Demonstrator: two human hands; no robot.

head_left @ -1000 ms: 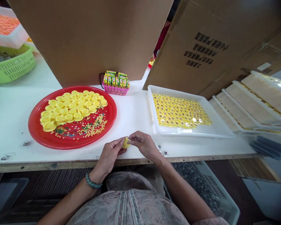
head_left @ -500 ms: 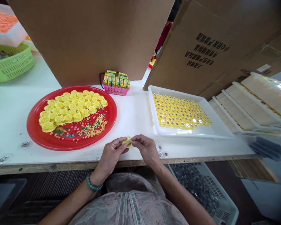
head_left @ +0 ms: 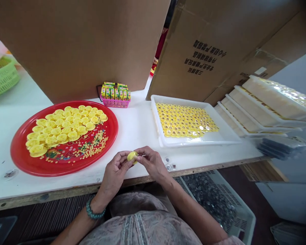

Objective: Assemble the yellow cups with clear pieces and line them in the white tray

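Note:
A small round yellow plastic piece (head_left: 132,156) is pinched between my two hands just above the table's front edge. My left hand (head_left: 117,167) grips it from the left, and my right hand (head_left: 151,162) holds its right side with thumb and fingers. To the left lies a red tray (head_left: 73,167) bearing many similar yellow pieces (head_left: 66,126) and a scatter of tiny pale-yellow discs (head_left: 95,146). On the right, a white tray (head_left: 225,136) carries rows of yellow pieces with dark centres (head_left: 185,119) under shiny tops.
A pink basket (head_left: 115,103) of small boxes stands behind. Cardboard sheets (head_left: 91,44) wall off the back. Stacked white trays (head_left: 267,105) are at right, a green basket (head_left: 3,80) at far left. Below the table sits a grey crate (head_left: 247,217) of clear parts.
The yellow piece has turned, so a smooth rounded side faces up. Both hands still hold it. The view has swung to the right.

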